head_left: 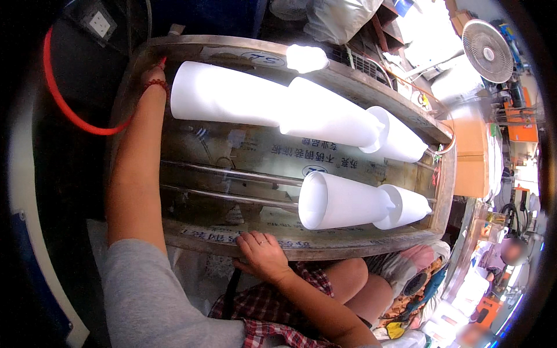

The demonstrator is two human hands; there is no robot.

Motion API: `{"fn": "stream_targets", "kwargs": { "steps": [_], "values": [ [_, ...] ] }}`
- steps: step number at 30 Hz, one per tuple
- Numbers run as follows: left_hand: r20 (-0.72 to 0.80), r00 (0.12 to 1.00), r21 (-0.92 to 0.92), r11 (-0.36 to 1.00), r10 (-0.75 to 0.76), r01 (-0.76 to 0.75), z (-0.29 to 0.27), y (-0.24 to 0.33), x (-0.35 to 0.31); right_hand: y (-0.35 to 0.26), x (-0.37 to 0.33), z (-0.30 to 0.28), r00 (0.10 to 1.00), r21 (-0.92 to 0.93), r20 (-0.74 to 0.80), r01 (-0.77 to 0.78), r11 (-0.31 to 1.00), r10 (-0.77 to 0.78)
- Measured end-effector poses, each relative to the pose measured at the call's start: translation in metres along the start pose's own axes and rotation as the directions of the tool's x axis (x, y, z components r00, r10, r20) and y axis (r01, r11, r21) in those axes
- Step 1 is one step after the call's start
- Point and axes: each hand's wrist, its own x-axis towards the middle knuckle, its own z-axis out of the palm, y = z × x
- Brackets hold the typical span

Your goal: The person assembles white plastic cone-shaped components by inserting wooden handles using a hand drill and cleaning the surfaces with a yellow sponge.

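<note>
My left hand [154, 76], with a red beaded bracelet at the wrist, reaches to the far left corner of a shallow framed trough [348, 253]. Its fingers are closed around a small red thing [162, 60], mostly hidden by the hand. My right hand [261, 253], wearing a ring, grips the trough's near rim. White tapered cups or sleeves lie sideways in two rows. The far row has a large one [226, 95] at its left end, by my left hand. The near row's left cone [342, 200] shows its open end, and two metal rods [232, 173] run beneath it.
An orange-red hose [69, 119] curves in from the left and passes behind my left arm. White crumpled material [307, 58] sits on the far rim. Beyond the right end stand a cardboard box [469, 156] and a fan [487, 52]. Cloth bundles [415, 267] lie right of my knees.
</note>
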Motion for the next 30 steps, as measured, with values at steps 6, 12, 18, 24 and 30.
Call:
{"fn": "stream_targets", "kwargs": {
  "steps": [6,12,18,24,30],
  "values": [
    [0.179,0.984,-0.062,0.998,-0.017,0.029,0.005,0.003,0.014,0.000,0.000,0.004,0.999,-0.026,-0.037,0.012,1.000,-0.013],
    [0.256,0.966,0.336,0.934,0.037,-0.124,0.014,0.012,0.035,0.000,0.000,0.000,1.000,-0.016,-0.002,-0.018,1.000,0.017],
    [0.234,0.929,0.402,0.841,0.288,-0.362,-0.001,-0.013,0.010,-0.004,-0.001,-0.006,1.000,-0.015,-0.008,0.017,1.000,-0.017],
    [0.027,0.394,0.079,0.391,0.919,-0.917,-0.084,-0.053,-0.177,-0.006,-0.003,-0.006,0.999,-0.019,-0.047,-0.005,1.000,0.004],
    [0.659,0.126,-0.162,0.304,0.741,-0.939,-0.073,-0.098,-0.275,-0.007,-0.003,-0.004,0.995,-0.048,-0.103,0.003,0.999,-0.008]
  ]
}}
